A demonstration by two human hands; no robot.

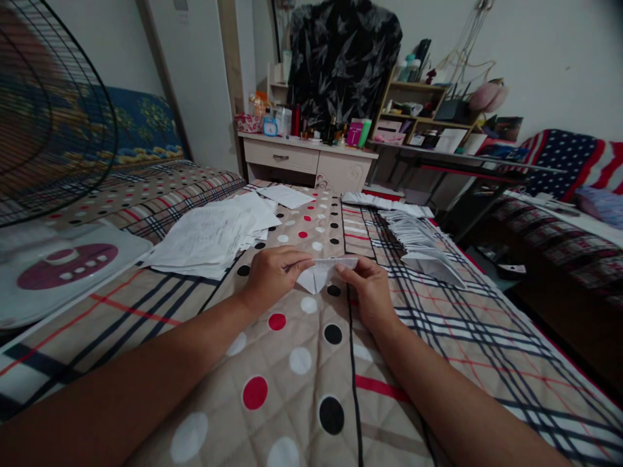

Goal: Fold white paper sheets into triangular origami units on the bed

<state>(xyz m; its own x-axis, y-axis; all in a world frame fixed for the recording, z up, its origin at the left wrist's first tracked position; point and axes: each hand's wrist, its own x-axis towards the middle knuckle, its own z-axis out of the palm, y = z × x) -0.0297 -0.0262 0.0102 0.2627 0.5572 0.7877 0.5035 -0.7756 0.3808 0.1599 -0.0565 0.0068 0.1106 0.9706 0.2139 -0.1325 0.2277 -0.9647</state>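
A small folded piece of white paper [318, 271] is stretched between my two hands, its lower edge coming to a point. My left hand [276, 274] pinches its left end between thumb and fingers. At the other end, my right hand [368, 285] grips it with the thumb on the near face. To the left lies a loose pile of white paper sheets [209, 237], some with faint writing. On the right, a long row of folded paper pieces [413, 237] is packed closely together.
The bed cover [296, 389] has dots and plaid stripes. A fan [53, 123] with a white base [68, 266] stands close on the left. Beyond the bed are a white dresser [296, 155] and a desk shelf [413, 110] crowded with small items.
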